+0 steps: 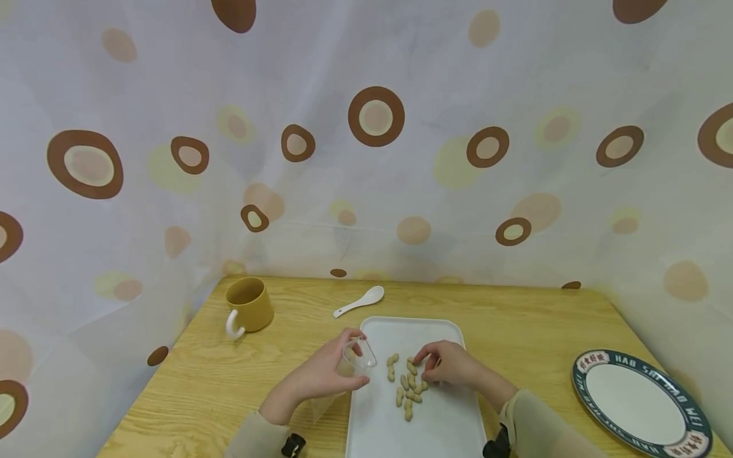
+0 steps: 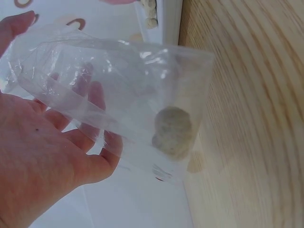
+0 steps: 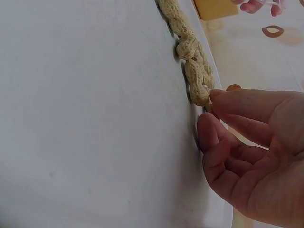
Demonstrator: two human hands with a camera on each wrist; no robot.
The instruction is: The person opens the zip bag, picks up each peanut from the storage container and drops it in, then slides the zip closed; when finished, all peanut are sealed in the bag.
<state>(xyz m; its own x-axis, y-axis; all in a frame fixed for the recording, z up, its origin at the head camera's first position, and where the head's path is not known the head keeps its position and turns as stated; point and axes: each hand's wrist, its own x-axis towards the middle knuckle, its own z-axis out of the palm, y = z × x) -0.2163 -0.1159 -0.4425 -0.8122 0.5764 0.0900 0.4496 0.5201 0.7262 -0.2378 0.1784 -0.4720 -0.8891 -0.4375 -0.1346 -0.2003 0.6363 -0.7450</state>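
In the head view my left hand (image 1: 335, 366) holds a clear plastic bag (image 1: 357, 359) with its mouth spread, beside the white tray (image 1: 432, 420). Through the bag's film (image 2: 118, 71) in the left wrist view, my fingers show, and a blurred pale-tan lump, seemingly peanuts (image 2: 173, 133), lies at the bottom. Several unshelled peanuts (image 1: 409, 413) lie grouped on the tray. My right hand (image 1: 452, 364) is at the pile's right edge. Its thumb and forefinger are slightly apart at the endmost peanut (image 3: 197, 80); whether they pinch one is unclear.
A yellow mug (image 1: 258, 310) with a white handle stands at the back left. A white spoon (image 1: 361, 301) lies behind the tray. On the right is a plate (image 1: 635, 404) with a dark patterned rim. Patterned curtains (image 1: 366, 191) hang around the wooden table (image 1: 515, 318).
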